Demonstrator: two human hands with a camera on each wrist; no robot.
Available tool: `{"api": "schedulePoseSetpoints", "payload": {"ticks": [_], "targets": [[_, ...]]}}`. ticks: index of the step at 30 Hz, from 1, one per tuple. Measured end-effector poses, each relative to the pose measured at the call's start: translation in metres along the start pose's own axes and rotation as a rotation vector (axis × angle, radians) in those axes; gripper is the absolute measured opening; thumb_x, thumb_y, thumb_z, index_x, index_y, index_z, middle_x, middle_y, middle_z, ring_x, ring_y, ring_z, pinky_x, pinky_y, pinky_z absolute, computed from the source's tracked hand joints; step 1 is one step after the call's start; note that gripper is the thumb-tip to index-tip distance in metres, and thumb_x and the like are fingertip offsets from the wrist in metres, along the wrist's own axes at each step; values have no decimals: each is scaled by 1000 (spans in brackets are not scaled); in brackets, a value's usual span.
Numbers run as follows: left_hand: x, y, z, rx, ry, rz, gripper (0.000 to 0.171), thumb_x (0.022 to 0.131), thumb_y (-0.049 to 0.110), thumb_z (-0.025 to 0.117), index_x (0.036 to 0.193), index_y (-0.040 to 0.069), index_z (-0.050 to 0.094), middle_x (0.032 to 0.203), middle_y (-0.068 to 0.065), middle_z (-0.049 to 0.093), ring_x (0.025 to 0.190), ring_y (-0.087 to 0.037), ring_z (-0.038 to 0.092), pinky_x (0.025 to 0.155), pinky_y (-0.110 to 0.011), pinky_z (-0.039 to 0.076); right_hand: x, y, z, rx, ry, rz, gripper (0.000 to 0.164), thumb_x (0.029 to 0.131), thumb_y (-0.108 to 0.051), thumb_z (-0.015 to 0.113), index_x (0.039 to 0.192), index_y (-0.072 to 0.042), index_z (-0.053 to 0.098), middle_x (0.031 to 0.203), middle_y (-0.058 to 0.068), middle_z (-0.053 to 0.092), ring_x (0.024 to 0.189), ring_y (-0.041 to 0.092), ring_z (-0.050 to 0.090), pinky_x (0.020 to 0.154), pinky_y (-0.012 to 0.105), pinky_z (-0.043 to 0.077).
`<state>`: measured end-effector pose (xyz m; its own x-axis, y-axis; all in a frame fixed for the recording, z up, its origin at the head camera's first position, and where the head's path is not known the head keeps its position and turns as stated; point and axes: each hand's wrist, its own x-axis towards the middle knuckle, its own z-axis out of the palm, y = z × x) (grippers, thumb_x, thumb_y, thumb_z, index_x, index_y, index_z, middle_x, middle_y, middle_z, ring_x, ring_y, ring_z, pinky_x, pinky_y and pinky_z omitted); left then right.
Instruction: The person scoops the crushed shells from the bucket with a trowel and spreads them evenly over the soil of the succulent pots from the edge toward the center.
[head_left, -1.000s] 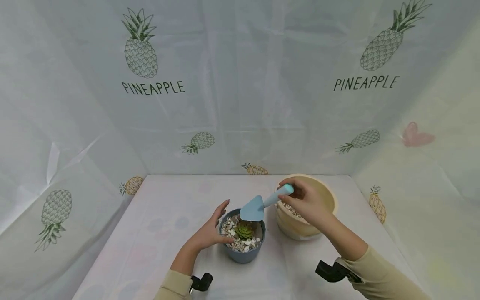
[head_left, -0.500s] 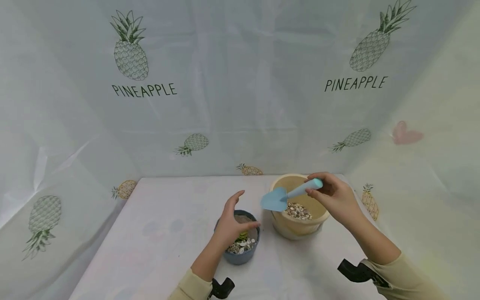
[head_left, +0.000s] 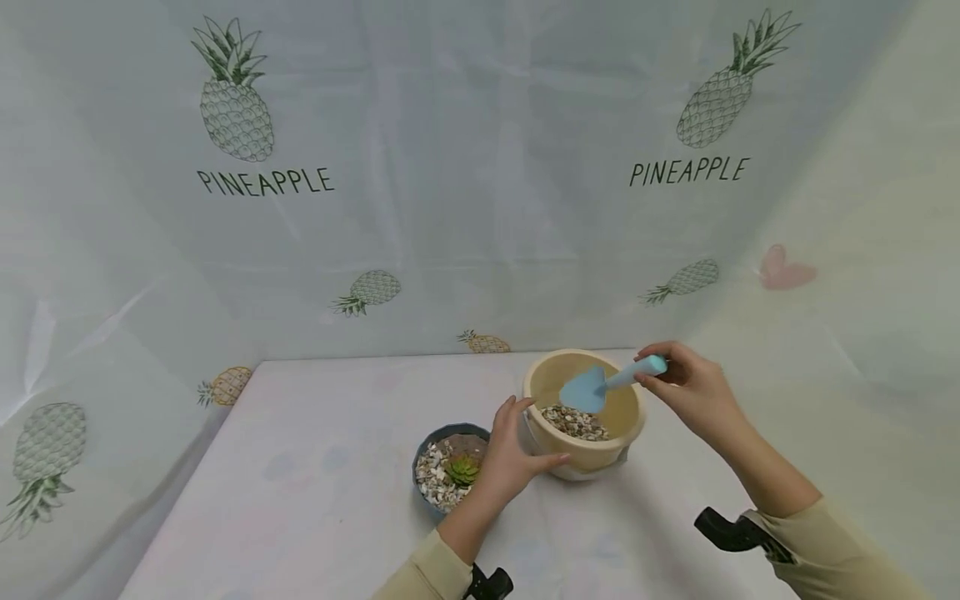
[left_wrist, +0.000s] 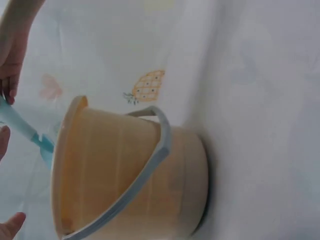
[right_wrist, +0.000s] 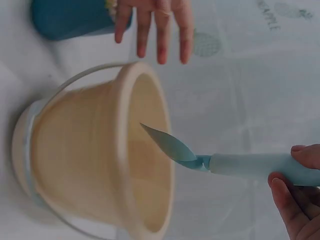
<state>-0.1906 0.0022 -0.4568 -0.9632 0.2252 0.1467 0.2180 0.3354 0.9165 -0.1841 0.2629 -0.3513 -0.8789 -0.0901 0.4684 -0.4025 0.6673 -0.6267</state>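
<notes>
My right hand [head_left: 693, 392] holds a light blue trowel [head_left: 584, 389] by its handle, fingers pinching near the end. The trowel's blade hangs over the mouth of a cream bucket [head_left: 592, 458], above the pebbles [head_left: 576, 422] inside. My left hand [head_left: 512, 460] is at the bucket's left side, thumb and fingers spread apart; the right wrist view shows its fingers [right_wrist: 162, 37] straight, just off the rim. Left of the bucket stands a blue-grey pot [right_wrist: 75, 20] with a green succulent [head_left: 462, 469] amid white stones. My left hand and forearm cover part of the pot.
A grey handle [left_wrist: 135, 185] hangs down the bucket's side. Both containers stand on a pale, cloth-covered table [head_left: 330, 425]. A pineapple-print sheet [head_left: 450, 167] rises behind the table and along its sides.
My left hand has left the pot and moved right to the bucket. The trowel in my right hand has shifted right, from over the pot to over the bucket. The view has turned slightly right.
</notes>
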Motion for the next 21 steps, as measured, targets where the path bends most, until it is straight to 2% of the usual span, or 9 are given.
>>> {"api": "schedulePoseSetpoints", "payload": {"ticks": [4, 8, 12, 16, 21], "targets": [[5, -2, 10, 17, 33, -18, 100, 67, 39, 90, 150, 19, 38, 159, -20, 12, 142, -45, 16, 103, -67, 30, 2, 18, 8, -52, -81, 15, 23, 88, -3, 72, 108, -3, 61, 100, 14, 65, 89, 29, 67, 68, 25, 55], [9, -2, 19, 27, 54, -25, 101, 66, 38, 91, 149, 17, 39, 160, -19, 10, 143, -45, 13, 103, -67, 30, 5, 32, 16, -73, -159, 39, 20, 87, 0, 71, 104, -4, 61, 98, 12, 63, 88, 29, 65, 68, 32, 55], [13, -2, 24, 40, 48, -12, 91, 65, 35, 92, 140, 10, 48, 159, -19, 12, 143, -43, 13, 105, -64, 29, 10, 41, 21, -68, -216, 48, 19, 86, 1, 71, 103, -2, 61, 97, 13, 62, 82, 25, 62, 64, 33, 54], [19, -3, 23, 127, 30, 5, 75, 66, 36, 91, 128, 11, 58, 158, -19, 19, 142, -42, 18, 105, -61, 33, 14, 48, 22, -81, -265, 33, 20, 84, 3, 73, 101, -1, 62, 98, 14, 63, 79, 22, 62, 62, 32, 53], [33, 1, 12, 323, -12, 40, 52, 67, 32, 91, 111, 14, 70, 149, -20, 37, 135, -40, 34, 104, -55, 37, 20, 54, 20, -121, -320, 34, 21, 83, 3, 74, 99, -2, 63, 99, 15, 65, 77, 21, 63, 62, 32, 53]]}}
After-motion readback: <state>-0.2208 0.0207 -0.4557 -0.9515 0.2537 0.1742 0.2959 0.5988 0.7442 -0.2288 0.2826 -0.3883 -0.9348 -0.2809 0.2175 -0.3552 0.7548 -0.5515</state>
